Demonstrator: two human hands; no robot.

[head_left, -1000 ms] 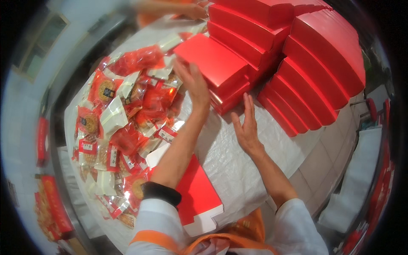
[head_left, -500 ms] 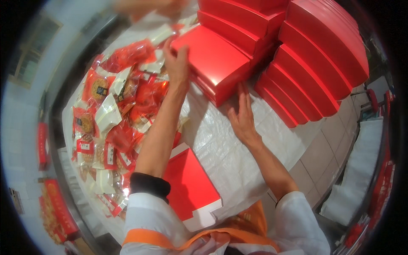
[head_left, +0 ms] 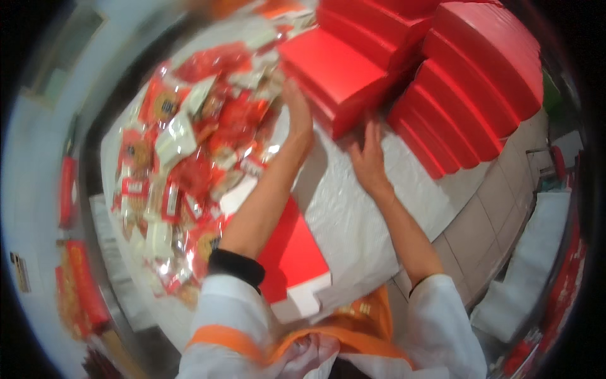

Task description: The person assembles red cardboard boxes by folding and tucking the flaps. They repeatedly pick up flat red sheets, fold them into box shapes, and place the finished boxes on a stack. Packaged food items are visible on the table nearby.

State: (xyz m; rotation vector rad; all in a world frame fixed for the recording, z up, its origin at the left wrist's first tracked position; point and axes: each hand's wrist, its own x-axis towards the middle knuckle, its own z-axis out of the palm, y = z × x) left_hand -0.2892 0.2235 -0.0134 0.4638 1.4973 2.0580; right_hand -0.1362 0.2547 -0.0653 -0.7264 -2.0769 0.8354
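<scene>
A glossy red box (head_left: 334,66) lies in front of taller red box stacks. My left hand (head_left: 299,117) is beside its left side, fingers stretched toward the box and blurred; whether they touch it I cannot tell. At the near right corner of the box is my right hand (head_left: 370,161), fingers extended and apart, tips close to the box's lower edge. Nothing shows in either palm. Under my left forearm lies an unfolded red carton (head_left: 293,256) with white flaps.
A heap of wrapped pastries (head_left: 180,136) in clear, red and cream packets covers the table's left side. Tiered red boxes (head_left: 470,95) stand at the right. White plastic sheeting (head_left: 353,221) covers the table. A blurred orange-and-skin-toned shape (head_left: 227,7) shows at the far edge.
The view has shifted, so table things appear farther right. My left hand has slipped from the box's top left edge down beside its side. My right hand stays near the corner.
</scene>
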